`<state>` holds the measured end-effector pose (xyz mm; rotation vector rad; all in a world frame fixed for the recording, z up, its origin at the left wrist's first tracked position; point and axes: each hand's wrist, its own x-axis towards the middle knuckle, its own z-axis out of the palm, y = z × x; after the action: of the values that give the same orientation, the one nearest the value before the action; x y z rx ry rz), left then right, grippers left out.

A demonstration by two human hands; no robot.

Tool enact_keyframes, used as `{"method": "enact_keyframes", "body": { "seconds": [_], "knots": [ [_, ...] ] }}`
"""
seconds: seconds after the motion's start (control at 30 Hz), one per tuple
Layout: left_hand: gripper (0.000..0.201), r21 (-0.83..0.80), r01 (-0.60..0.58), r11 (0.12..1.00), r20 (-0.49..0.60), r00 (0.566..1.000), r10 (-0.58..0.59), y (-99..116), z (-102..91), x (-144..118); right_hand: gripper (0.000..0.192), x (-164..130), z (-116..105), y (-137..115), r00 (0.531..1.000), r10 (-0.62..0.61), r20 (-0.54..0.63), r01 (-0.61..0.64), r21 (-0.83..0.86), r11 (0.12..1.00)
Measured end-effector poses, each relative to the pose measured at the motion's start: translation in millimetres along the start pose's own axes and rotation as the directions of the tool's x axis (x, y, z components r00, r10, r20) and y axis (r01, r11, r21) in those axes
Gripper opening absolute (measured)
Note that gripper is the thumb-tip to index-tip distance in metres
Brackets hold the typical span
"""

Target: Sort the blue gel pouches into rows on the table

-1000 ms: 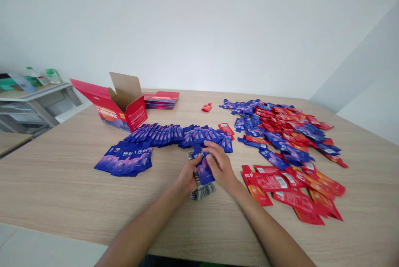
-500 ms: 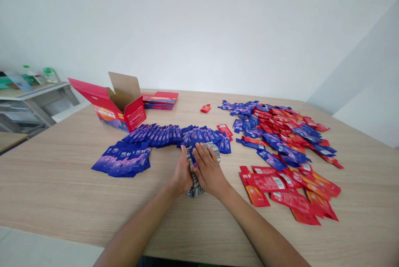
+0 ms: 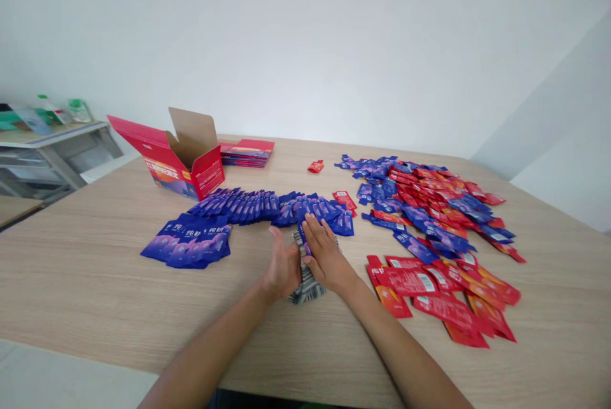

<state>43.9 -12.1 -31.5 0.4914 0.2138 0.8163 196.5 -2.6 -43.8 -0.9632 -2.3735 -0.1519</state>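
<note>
- Head view, centre: the left hand (image 3: 282, 267) and the right hand (image 3: 324, 253) are pressed together over a small stack of sachets (image 3: 308, 285) standing on edge on the wooden table (image 3: 95, 294); the left hand cups the stack's side, while the right lies flat on top with fingers extended. A blue-purple face shows between the hands, and striped sachet edges show below them.
- Head view, beyond the hands: a long row of overlapping blue sachets (image 3: 267, 207) runs across the table, its near end just beside the right fingertips.
- Head view, left: a fanned pile of blue sachets (image 3: 188, 242) lies apart from the hands; behind it stand an open red carton (image 3: 176, 164) and a flat stack of red cartons (image 3: 247, 152).
- Head view, right: a group of red sachets (image 3: 443, 294) lies near the right forearm; farther back is a mixed red-and-blue heap (image 3: 429, 202). A lone red sachet (image 3: 316, 166) lies mid-table.
</note>
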Motion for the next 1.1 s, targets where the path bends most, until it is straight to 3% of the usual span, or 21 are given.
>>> {"method": "enact_keyframes", "body": {
  "seconds": [0.37, 0.57, 0.8, 0.97, 1.1],
  "knots": [
    [0.105, -0.228, -0.175, 0.958, -0.135, 0.980, 0.147, 37, 1.1, -8, 0.063, 1, -12, 5, 0.979, -0.158, 0.131, 0.154, 0.041, 0.987],
    [0.109, -0.226, -0.255, 0.940, -0.204, 0.956, 0.210, 45, -0.1, -9, 0.087, 3, -16, -10, 0.969, -0.231, 0.089, 0.227, 0.060, 0.972],
    [0.104, -0.159, -0.158, 0.975, -0.210, 0.970, 0.123, 26, 8.0, -7, 0.103, 5, -6, -18, 0.987, -0.154, 0.050, 0.150, 0.075, 0.986],
    [0.106, -0.144, -0.070, 0.987, -0.206, 0.978, 0.040, 19, 11.4, -6, 0.103, 7, -11, -17, 0.995, -0.059, 0.075, 0.054, 0.063, 0.997],
    [0.104, -0.158, -0.065, 0.985, -0.195, 0.980, 0.034, 18, 12.4, -5, 0.101, 9, -17, -20, 0.995, -0.022, 0.099, 0.013, 0.092, 0.996]
  ]
}}
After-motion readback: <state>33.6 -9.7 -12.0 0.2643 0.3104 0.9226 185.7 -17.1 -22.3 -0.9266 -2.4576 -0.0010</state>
